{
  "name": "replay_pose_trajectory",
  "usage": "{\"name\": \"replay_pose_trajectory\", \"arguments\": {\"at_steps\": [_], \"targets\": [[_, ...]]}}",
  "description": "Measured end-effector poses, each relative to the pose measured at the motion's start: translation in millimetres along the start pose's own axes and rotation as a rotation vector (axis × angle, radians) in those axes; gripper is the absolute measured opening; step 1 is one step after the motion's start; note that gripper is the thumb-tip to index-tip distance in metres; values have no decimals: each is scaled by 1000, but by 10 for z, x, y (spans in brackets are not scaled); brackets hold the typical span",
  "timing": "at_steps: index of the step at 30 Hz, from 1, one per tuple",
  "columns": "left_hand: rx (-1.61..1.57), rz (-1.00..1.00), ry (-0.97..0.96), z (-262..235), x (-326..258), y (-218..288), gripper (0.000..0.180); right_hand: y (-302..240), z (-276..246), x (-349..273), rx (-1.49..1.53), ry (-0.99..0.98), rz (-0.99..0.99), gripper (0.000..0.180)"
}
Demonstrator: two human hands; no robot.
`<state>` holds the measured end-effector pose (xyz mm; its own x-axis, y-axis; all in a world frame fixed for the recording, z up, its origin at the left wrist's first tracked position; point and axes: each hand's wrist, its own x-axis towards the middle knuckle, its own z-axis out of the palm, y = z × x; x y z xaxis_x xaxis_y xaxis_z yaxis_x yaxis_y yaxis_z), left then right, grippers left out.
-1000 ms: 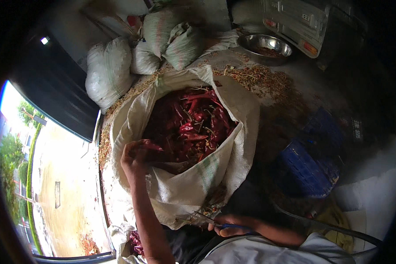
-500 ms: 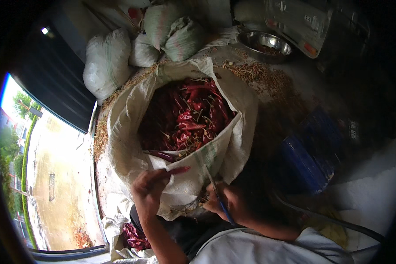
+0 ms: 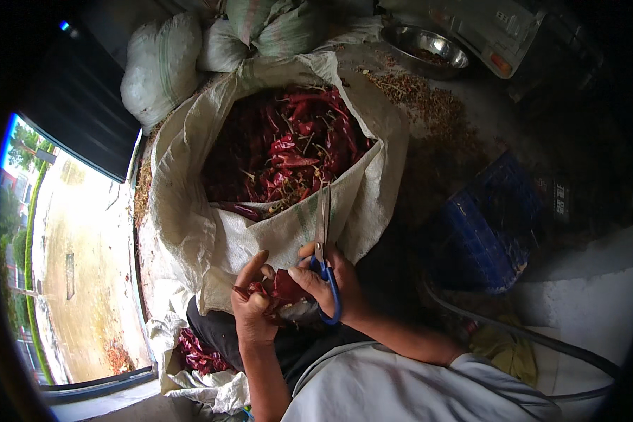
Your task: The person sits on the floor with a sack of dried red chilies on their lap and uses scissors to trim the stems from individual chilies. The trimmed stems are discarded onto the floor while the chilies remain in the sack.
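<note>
A big white woven sack stands open in front of me, full of dried red chillies. My left hand holds a few red chillies just below the sack's front rim. My right hand grips blue-handled scissors, blades pointing up against the sack's cloth. The two hands touch over my lap.
Tied white sacks lie behind the open one. A steel bowl sits at the back right, beside scattered chilli stems and seeds. A blue plastic crate stands at the right. More chillies lie in a bag by my left knee.
My left hand came out of the sack with chillies and dropped to my lap. My right hand rose with the scissors to meet it.
</note>
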<state>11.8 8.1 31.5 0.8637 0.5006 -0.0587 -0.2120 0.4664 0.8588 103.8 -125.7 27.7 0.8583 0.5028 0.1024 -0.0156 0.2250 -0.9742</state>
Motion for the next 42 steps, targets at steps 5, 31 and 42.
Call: {"name": "replay_pose_trajectory", "arguments": {"at_steps": [5,31,42], "targets": [[-36,-65,201,151,-190,-109,55,125,135,-62,-46,50,-68,28],[782,-117,1080,-3741,-1566,-629,30,636,-361,-403,-194,-319,1,25],[1544,-602,957,-3845,-1104,-1215,17,629,-314,-414,-181,-313,98,26]]}}
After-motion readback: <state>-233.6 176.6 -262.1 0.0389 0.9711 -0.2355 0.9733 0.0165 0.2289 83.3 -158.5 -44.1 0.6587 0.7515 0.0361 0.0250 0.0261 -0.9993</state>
